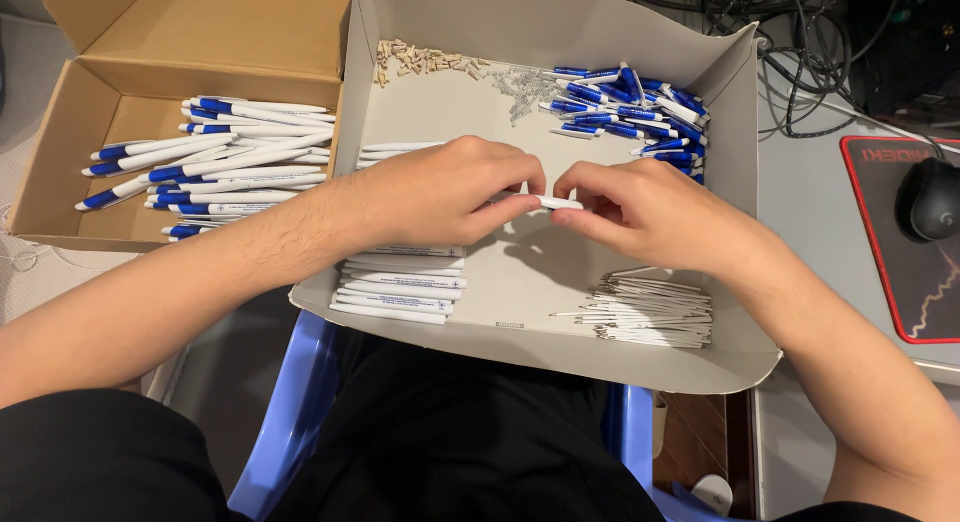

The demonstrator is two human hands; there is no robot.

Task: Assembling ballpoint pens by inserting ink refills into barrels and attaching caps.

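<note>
Hands meet over the tray's [560, 367] middle: left hand [450, 194] and right hand [640, 210] both pinch one white barrel [556, 203] between fingertips. Slipping is the likely risk, dropping it among the refills [650, 312] near the front edge.

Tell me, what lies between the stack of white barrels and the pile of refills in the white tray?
In the head view, only bare tray floor separates the white barrels from the refills, apart from one tiny spring near the front edge.
</note>
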